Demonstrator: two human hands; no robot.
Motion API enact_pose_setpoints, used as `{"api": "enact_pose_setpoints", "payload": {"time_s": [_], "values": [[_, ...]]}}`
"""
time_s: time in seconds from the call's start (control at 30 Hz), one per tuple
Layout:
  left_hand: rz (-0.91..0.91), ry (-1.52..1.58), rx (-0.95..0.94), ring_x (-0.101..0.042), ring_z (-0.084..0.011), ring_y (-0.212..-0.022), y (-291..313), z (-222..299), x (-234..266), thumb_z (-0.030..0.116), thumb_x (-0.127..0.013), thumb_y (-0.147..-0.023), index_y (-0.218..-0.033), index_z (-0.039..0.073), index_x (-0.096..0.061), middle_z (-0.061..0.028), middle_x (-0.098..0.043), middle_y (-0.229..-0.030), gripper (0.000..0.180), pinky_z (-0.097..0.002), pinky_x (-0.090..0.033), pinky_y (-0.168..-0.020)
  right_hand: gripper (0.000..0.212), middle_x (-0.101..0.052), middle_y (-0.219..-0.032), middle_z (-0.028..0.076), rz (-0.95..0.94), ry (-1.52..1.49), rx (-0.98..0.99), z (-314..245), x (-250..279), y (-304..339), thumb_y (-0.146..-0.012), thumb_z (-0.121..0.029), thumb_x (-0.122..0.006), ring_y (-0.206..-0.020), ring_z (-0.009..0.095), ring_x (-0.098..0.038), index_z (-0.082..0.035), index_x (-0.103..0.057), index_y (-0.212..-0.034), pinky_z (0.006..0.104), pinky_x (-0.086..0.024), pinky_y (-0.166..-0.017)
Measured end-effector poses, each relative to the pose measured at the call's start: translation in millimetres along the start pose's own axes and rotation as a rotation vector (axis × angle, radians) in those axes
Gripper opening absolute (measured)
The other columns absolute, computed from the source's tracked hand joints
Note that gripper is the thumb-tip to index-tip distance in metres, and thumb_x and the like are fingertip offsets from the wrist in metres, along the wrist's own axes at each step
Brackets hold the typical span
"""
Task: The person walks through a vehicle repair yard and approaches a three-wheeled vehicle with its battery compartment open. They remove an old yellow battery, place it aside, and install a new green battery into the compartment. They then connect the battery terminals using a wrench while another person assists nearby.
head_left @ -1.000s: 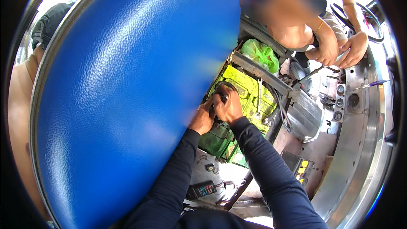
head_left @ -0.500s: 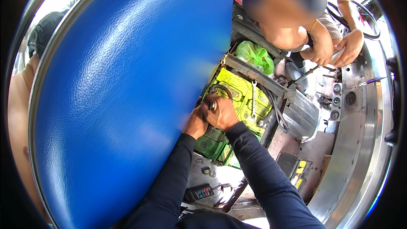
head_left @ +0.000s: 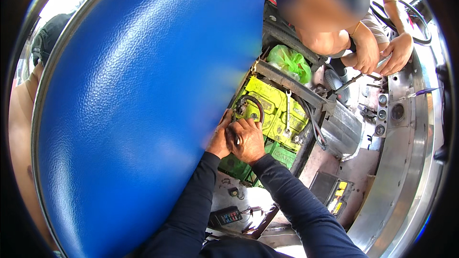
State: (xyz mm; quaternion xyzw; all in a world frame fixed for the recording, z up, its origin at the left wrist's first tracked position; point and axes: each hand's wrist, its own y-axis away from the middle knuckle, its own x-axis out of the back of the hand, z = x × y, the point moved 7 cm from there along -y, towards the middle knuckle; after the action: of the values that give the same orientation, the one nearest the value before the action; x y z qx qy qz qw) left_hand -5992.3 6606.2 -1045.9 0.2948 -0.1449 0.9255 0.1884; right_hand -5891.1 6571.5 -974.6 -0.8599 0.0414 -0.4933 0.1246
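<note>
A yellow-green battery [head_left: 260,91] sits in a metal frame, with a dark cable [head_left: 258,102] looping over its near left end. Just on the near side of that loop my right hand [head_left: 246,141] is closed, its fingers curled down. A small pale, shiny spot shows at its knuckles; what the fingers hold is hidden. My left hand [head_left: 219,138] presses close against it, partly covered by it, fingers bent and their tips out of sight. Beneath and beside both hands lies a green battery [head_left: 283,154]. A combination wrench [head_left: 288,112] rests on the yellow-green battery.
A large blue padded panel [head_left: 134,91] fills the left side. Opposite me a person [head_left: 366,50] crouches, hands together. A green plastic bag [head_left: 289,62] lies beyond the frame bar [head_left: 287,83]. Nearer me are a black battery [head_left: 322,188] and a small black device with wires [head_left: 225,216].
My right hand has drawn back toward me, off the cable loop, uncovering more of the cable and the battery top. My left hand stays close beside it.
</note>
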Motion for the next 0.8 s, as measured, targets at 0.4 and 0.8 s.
{"api": "enact_pose_setpoints", "payload": {"time_s": [0.4, 0.8], "values": [[-0.036, -0.057, 0.117, -0.053, -0.0393, -0.136, -10.3, 12.2, -4.0, 0.006, -0.072, -0.087, -0.148, 0.003, -0.054, -0.0174, -0.056, -0.146, 0.063, -0.0456, -0.043, -0.114, 0.023, -0.070, -0.075, 0.017, -0.366, -0.019, -0.034, 81.1, -8.3, -83.1, -0.095, -0.011, -0.052, -0.066, 0.025, -0.069, 0.003, -0.070, -0.091, 0.0376, -0.055, -0.063], [-0.053, -0.070, 0.114, -0.049, -0.0416, -0.140, -14.5, 13.4, 1.1, 0.021, -0.064, -0.097, -0.156, 0.001, -0.039, -0.0222, -0.052, -0.149, 0.067, -0.0465, -0.040, -0.116, 0.022, -0.068, -0.095, 0.027, -0.031, -0.397, -0.288, 32.5, 7.5, -16.1, -0.097, -0.014, -0.060, -0.095, 0.044, -0.066, 0.005, -0.067, -0.105, 0.0470, -0.053, -0.086]]}}
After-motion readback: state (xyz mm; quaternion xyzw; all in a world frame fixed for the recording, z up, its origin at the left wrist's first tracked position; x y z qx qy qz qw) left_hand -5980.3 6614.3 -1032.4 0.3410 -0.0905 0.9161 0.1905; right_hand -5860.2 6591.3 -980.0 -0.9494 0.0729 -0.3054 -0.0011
